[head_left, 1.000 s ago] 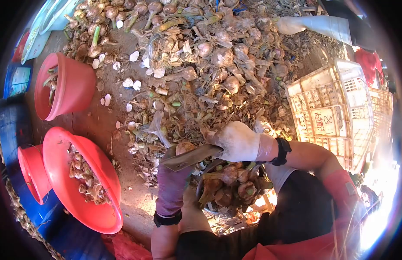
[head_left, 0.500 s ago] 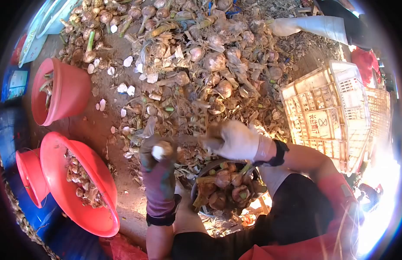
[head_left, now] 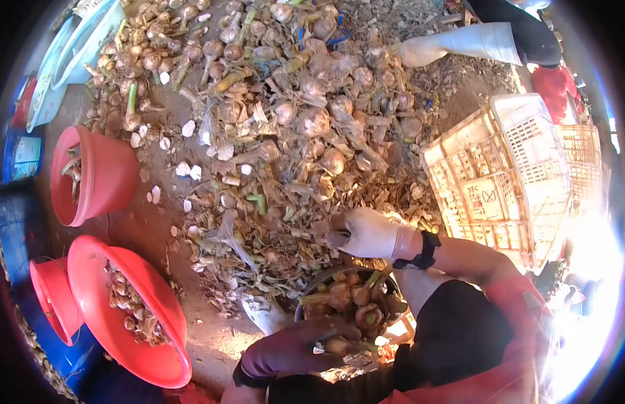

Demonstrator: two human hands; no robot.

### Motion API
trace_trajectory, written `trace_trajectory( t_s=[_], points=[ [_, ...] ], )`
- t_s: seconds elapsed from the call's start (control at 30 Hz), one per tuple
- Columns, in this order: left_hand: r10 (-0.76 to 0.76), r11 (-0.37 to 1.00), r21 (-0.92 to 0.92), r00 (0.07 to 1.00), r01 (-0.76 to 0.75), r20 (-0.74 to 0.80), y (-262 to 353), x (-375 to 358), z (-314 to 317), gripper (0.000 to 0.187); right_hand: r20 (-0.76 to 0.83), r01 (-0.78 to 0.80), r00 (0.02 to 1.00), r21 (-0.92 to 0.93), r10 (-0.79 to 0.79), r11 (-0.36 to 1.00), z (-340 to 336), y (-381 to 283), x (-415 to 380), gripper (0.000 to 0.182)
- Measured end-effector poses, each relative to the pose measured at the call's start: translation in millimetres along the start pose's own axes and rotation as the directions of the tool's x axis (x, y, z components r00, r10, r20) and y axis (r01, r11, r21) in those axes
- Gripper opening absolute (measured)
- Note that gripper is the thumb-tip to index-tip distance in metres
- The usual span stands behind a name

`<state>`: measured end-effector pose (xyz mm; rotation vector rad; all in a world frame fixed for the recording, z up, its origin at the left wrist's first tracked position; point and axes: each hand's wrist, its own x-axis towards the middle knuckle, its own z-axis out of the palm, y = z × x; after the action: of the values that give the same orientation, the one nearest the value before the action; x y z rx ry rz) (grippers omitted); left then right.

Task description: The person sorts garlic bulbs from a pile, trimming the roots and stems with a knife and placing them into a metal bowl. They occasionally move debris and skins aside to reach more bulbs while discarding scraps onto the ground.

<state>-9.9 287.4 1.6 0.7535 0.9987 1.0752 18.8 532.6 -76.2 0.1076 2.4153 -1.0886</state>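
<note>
My left hand [head_left: 302, 347], in a dark purple glove, is low at the near edge of a round basin [head_left: 300, 311]. Its fingers curl round a garlic bulb [head_left: 336, 345], mostly covered by the glove. Several garlic bulbs [head_left: 369, 316] with stems fill the basin between my legs. Just beyond the basin is my right hand [head_left: 369, 232], in a pale glove, over the dry skins. Its fingers are closed, and what they hold, at the dark, smeared tips, cannot be made out. A large heap of garlic [head_left: 316, 121] with stalks spreads ahead.
To the left stand a pink bucket [head_left: 107, 178], a red basin [head_left: 157, 303] with garlic pieces and a smaller red bucket [head_left: 53, 289]. White plastic crates [head_left: 487, 182] stand on the right. Another person's pale boot [head_left: 460, 46] is at the far right of the heap.
My left hand has moved down and right, from left of the basin to its near edge; the white bulb face it showed is turned from view. My right hand remains beyond the basin. The view has shifted.
</note>
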Motion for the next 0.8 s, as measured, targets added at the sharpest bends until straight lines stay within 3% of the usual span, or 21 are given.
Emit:
trace_trajectory(
  t_s=[0.03,0.07,0.1,0.13,0.17,0.2,0.27,0.3,0.37,0.4,0.47,0.5,0.53,0.6,0.63,0.67,0.7,0.73,0.77,0.8],
  points=[
    [0.059,0.992,0.116,0.998,-0.057,-0.012,-26.5,8.2,2.6,0.050,-0.043,-0.017,0.999,0.104,0.021,0.994,-2.2,-2.7,-1.3,0.024],
    [0.056,0.991,0.122,0.998,-0.054,-0.012,-27.2,11.7,-8.1,0.050,-0.089,-0.019,0.995,0.201,0.037,0.979,-8.8,-5.8,2.0,0.024],
    [0.028,0.966,0.254,0.950,0.055,-0.311,-23.4,14.8,-26.7,0.048,-0.067,-0.009,0.997,0.442,0.043,0.897,-20.1,-11.4,5.0,0.022],
    [0.046,0.918,0.346,0.815,0.194,-0.578,-17.6,20.7,-47.3,0.045,-0.069,-0.012,0.996,0.448,0.047,0.894,-26.8,-11.3,6.0,0.022],
    [0.125,0.808,0.504,0.749,0.303,-0.651,-8.6,33.1,-71.6,0.044,-0.170,0.040,0.985,0.362,0.024,0.931,-34.9,-9.9,8.6,0.021],
    [0.228,0.662,0.622,0.677,0.419,-0.700,0.8,46.0,-96.9,0.043,-0.265,0.085,0.964,0.262,-0.013,0.961,-42.2,-7.3,11.9,0.021],
    [0.481,0.408,0.743,0.567,0.530,-0.669,-13.7,69.1,-144.7,0.050,-0.357,0.131,0.934,0.299,-0.016,0.945,-47.5,5.9,13.0,0.020],
    [0.482,0.410,0.745,0.569,0.525,-0.666,-12.4,84.4,-167.6,0.050,-0.389,0.116,0.921,0.352,0.032,0.929,-50.2,12.7,13.0,0.019],
    [0.338,0.305,0.643,0.551,0.703,-0.763,-10.5,111.0,-204.2,0.057,-0.429,0.113,0.899,0.430,0.092,0.896,-54.0,25.3,13.2,0.019],
    [0.337,0.302,0.647,0.556,0.701,-0.760,-20.3,118.0,-210.7,0.057,-0.432,0.112,0.897,0.433,0.096,0.895,-56.2,29.0,12.6,0.019],
    [0.350,0.127,0.528,0.460,0.840,-0.816,-40.3,131.0,-222.3,0.058,-0.499,0.181,0.866,0.381,0.037,0.907,-60.9,32.4,10.1,0.018],
    [0.261,0.149,0.543,0.497,0.826,-0.827,-46.3,131.9,-233.0,0.058,-0.503,0.185,0.863,0.384,0.037,0.905,-62.8,30.1,8.3,0.018],
    [0.267,0.142,0.546,0.499,0.826,-0.825,-43.5,131.8,-231.3,0.058,-0.453,0.140,0.888,0.424,0.076,0.895,-64.9,25.8,6.3,0.018],
    [0.216,0.460,0.533,0.493,0.710,-0.843,-40.5,117.2,-204.5,0.055,-0.384,0.078,0.914,0.479,0.129,0.875,-64.2,23.0,1.3,0.018],
    [0.217,0.702,0.531,0.568,0.474,-0.794,-17.8,103.6,-182.3,0.052,-0.347,0.059,0.933,0.408,0.095,0.911,-63.4,22.6,2.5,0.018],
    [0.200,0.699,0.521,0.565,0.490,-0.800,-14.1,94.4,-164.9,0.052,-0.306,0.049,0.950,0.336,0.060,0.940,-61.8,19.8,4.2,0.019],
    [0.052,0.890,0.290,0.554,0.352,-0.831,-13.5,84.9,-146.7,0.051,-0.260,0.038,0.965,0.263,0.033,0.964,-61.8,12.7,3.5,0.021],
    [-0.093,0.982,0.018,0.560,0.189,-0.823,-15.5,73.7,-131.9,0.051,-0.248,0.045,0.968,0.276,0.026,0.960,-54.5,8.1,2.8,0.021],
    [-0.098,0.980,0.014,0.547,0.197,-0.831,-29.7,62.7,-122.4,0.051,-0.196,0.104,0.979,0.221,-0.060,0.970,-48.1,3.9,3.2,0.021],
    [0.164,0.907,0.353,0.580,0.228,-0.798,-53.2,53.4,-114.8,0.053,-0.142,0.163,0.980,0.167,-0.140,0.972,-41.2,-0.1,2.4,0.022]
  ],
)
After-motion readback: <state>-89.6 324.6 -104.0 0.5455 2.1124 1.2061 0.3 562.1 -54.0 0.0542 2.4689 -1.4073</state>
